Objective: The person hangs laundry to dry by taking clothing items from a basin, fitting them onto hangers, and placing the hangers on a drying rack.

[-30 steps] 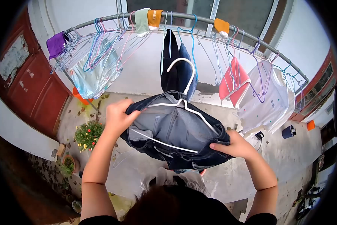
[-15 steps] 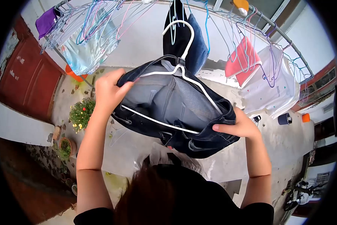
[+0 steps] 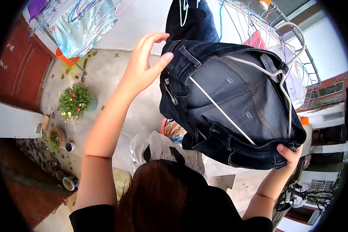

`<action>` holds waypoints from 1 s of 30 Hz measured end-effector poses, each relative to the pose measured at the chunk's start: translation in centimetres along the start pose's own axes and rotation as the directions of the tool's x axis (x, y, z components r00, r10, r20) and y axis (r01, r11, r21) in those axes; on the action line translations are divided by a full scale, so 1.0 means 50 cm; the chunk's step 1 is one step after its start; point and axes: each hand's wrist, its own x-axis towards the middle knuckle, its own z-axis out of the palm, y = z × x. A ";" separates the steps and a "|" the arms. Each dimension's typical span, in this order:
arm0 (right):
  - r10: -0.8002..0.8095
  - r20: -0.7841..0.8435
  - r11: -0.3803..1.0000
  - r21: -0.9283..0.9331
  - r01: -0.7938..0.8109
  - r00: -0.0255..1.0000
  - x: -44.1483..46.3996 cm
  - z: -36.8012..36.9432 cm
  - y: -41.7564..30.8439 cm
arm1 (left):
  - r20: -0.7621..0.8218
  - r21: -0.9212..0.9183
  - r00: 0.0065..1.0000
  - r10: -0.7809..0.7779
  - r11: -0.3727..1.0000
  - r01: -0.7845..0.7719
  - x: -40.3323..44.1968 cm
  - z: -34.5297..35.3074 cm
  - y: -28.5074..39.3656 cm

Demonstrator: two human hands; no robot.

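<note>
Dark jeans (image 3: 243, 152) hang on a white hanger (image 3: 290, 91), waistband spread wide with the grey inside facing up. The hanger's bar crosses the opening, and its hook points to the upper right. At the right end of the waistband, my right hand (image 3: 290, 154) grips the jeans, its thumb on the edge and its other fingers hidden behind the cloth. My left hand (image 3: 148, 62) is beside the waistband's left end, thumb and fingers apart with nothing between them.
Overhead hang a black garment (image 3: 185, 21), a patterned light blue cloth (image 3: 81, 33), a pink cloth (image 3: 256, 40) and many hangers. A flowering plant (image 3: 74, 101) and a potted plant (image 3: 56, 138) stand at the left. Clothes (image 3: 174, 129) lie in a container below.
My left hand has let go of the waistband and opened. The jeans and hanger have moved right and tilted, with my right hand still gripping them. The view has shifted downward.
</note>
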 end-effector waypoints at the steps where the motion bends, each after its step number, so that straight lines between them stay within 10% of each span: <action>1: 0.010 -0.026 1.000 0.025 -0.010 1.000 -0.016 -0.017 -0.001 | 0.001 -0.016 0.997 -0.076 0.997 0.076 -0.020 0.001 -0.016; 8: 0.091 -0.120 0.995 0.047 -0.086 0.989 -0.100 -0.079 -0.041 | 0.077 -0.105 0.960 -0.270 0.955 0.277 -0.069 0.049 -0.045; 17: 0.238 -0.077 0.964 0.136 -0.226 0.968 -0.064 0.020 -0.094 | 0.122 -0.221 0.989 -0.088 0.969 0.113 0.074 0.215 0.021; 25: 0.164 -0.037 0.984 0.080 -0.160 0.986 -0.026 0.094 -0.067 | -0.134 0.159 0.977 -0.163 0.970 0.184 0.269 0.454 -0.163; 30: 0.080 0.044 0.995 0.048 -0.082 0.996 0.007 0.132 -0.031 | 0.058 -0.380 0.878 -0.475 0.803 0.459 0.307 0.448 -0.226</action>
